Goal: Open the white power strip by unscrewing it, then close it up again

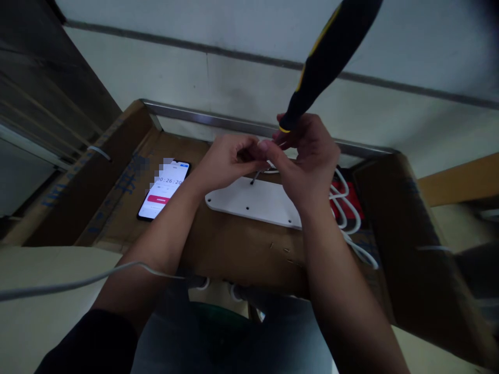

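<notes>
A screwdriver (323, 65) with a black and yellow handle slants up to the right. My right hand (307, 161) is closed around the screwdriver just below its handle. Against the right fingertips, my left hand (230, 161) is closed in a pinch; what it grips is hidden between the fingers. Below both hands lies a long white panel (261, 200) with small dark holes along its edge, like the back of a power strip. A thin metal shaft meets the panel at one hole. Several small brass-coloured screws (286, 250) lie on the cardboard in front of it.
A phone (163, 189) showing a running timer lies left of the panel. White cable (345, 205) is looped at the right, over something red. Cardboard walls (413, 234) edge the work surface. A grey cord (78, 284) crosses my left forearm. A pale wall stands behind.
</notes>
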A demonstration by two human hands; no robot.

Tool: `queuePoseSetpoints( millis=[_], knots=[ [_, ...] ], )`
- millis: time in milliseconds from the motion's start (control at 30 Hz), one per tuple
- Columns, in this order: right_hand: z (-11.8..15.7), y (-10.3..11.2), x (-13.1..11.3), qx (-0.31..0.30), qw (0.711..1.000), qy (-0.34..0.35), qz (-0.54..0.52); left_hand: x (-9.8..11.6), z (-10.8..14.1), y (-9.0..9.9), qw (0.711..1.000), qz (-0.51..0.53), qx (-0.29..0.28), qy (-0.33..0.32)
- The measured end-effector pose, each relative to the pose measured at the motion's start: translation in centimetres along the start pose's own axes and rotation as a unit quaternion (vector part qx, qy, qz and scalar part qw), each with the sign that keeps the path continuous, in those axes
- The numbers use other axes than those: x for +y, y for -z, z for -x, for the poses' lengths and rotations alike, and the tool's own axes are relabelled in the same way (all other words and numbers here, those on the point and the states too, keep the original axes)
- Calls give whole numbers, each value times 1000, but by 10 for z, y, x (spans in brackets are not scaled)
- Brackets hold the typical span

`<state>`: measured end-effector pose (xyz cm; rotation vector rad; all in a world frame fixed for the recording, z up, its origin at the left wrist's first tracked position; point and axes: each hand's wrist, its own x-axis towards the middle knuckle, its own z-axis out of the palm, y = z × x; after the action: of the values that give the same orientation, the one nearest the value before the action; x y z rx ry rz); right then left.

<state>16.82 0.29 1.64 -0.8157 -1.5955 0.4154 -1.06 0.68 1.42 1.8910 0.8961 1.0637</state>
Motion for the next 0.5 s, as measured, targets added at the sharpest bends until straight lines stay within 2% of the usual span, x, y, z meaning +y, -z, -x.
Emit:
queuePoseSetpoints(
  millis=[133, 267, 400, 500],
  knots=[
    [2, -2, 1, 11, 1000, 5, 1, -5, -1, -2, 999, -29, 38, -1],
    [4, -2, 0, -2, 1000, 15, 17, -7, -1, -3, 998, -45, 34, 0],
    [2, 1, 1, -27, 999, 28, 24, 1, -1, 1, 999, -27, 1, -18],
    [-1, 7, 3, -62, 997, 29, 38, 6, 0, 7, 998, 13, -61, -11]
  ],
)
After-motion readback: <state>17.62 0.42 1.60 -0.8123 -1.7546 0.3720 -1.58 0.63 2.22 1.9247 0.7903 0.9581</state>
